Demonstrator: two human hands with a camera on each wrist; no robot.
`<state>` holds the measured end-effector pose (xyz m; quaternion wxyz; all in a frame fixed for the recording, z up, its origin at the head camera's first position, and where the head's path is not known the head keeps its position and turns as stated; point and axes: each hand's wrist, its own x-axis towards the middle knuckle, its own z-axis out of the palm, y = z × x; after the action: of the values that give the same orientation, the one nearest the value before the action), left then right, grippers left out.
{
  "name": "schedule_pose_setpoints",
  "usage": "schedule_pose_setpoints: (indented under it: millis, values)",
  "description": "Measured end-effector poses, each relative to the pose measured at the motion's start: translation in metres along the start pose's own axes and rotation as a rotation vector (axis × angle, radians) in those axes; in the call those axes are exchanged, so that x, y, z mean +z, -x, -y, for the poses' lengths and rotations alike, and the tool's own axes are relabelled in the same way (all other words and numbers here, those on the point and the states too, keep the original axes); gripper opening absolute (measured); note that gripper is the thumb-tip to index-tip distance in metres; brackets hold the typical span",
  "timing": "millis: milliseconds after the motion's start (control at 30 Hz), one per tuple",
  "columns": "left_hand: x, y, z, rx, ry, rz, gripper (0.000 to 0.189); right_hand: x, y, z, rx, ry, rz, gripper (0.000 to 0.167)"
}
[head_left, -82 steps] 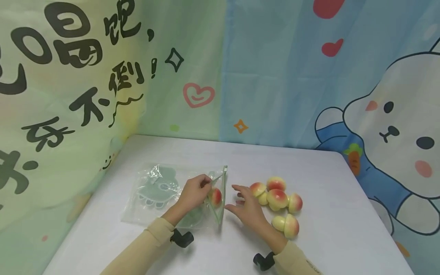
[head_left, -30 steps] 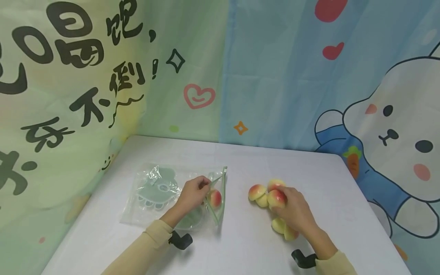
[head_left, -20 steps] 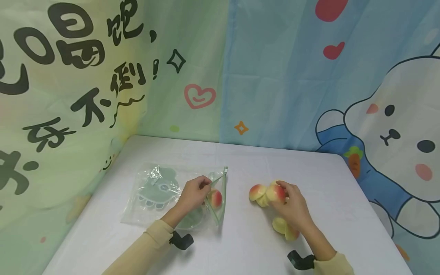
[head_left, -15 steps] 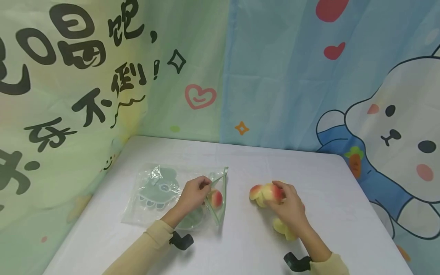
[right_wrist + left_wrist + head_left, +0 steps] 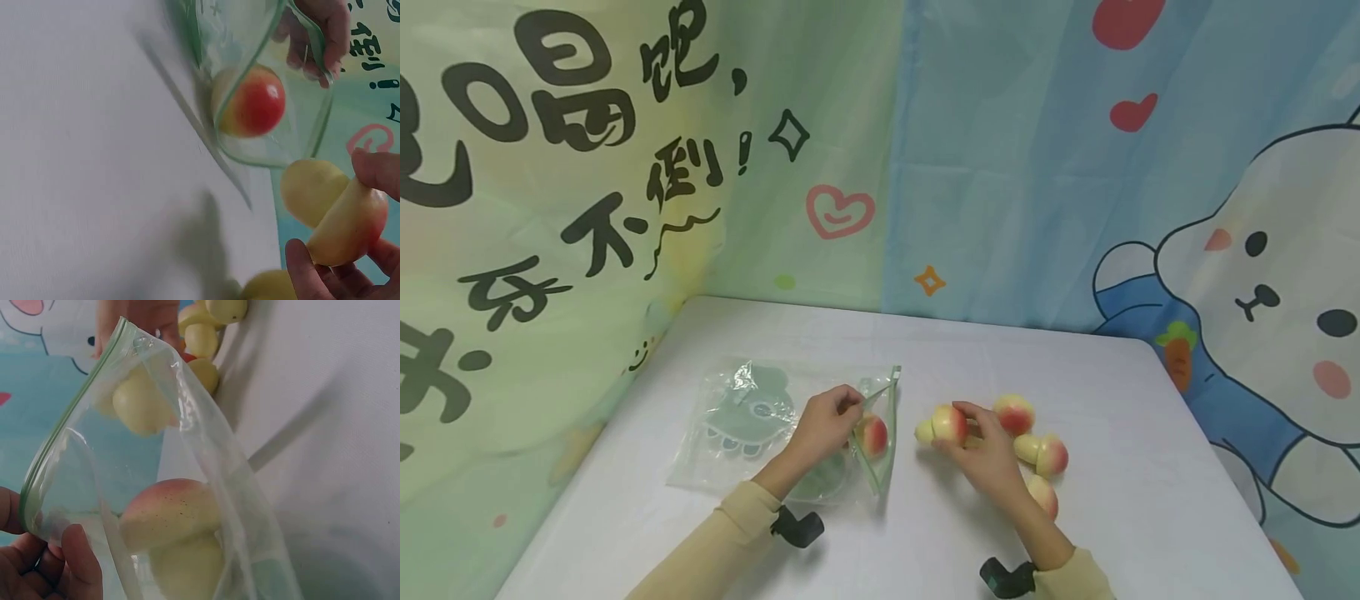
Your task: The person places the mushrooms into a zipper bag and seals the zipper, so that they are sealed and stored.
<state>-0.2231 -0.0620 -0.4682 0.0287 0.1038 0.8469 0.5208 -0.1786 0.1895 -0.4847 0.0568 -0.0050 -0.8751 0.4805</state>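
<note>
My left hand [image 5: 826, 419] pinches the mouth of a clear zip bag [image 5: 688, 467] and keeps it apart. Inside, near the opening, lies a red-and-yellow toy mushroom [image 5: 872, 435]. My right hand [image 5: 992, 458] holds another toy mushroom [image 5: 946, 423] by its cap, just right of the bag. In the right wrist view the pale stem of that held mushroom [image 5: 353, 225] points towards the green-edged opening. Through the clear plastic, the left wrist view shows the held mushroom [image 5: 140, 406] beyond the bagged one [image 5: 178, 531].
Several toy mushrooms lie at the right of the white table [image 5: 1120, 400], among them one at the back [image 5: 1015, 414] and one on its side [image 5: 1045, 454]. My right forearm partly covers a nearer mushroom [image 5: 1042, 493]. A printed curtain [image 5: 1000, 167] hangs behind the table.
My right hand has gone from beside the bag to the mushroom group, gripped one mushroom and carried it left towards the bag. My left hand has stayed at the bag's mouth.
</note>
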Motion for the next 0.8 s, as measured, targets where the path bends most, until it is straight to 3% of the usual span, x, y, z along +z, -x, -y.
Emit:
schedule_pose_setpoints:
  millis: [300,800]
  values:
    - [0.001,0.0,0.003,-0.006,0.005,0.003,0.017,0.035,0.001,0.005,0.056,-0.113,0.031,0.057]
    - [0.0,-0.001,0.003,0.034,0.004,0.009,0.02,0.068,-0.006,0.016,0.022,-0.217,0.069,0.058]
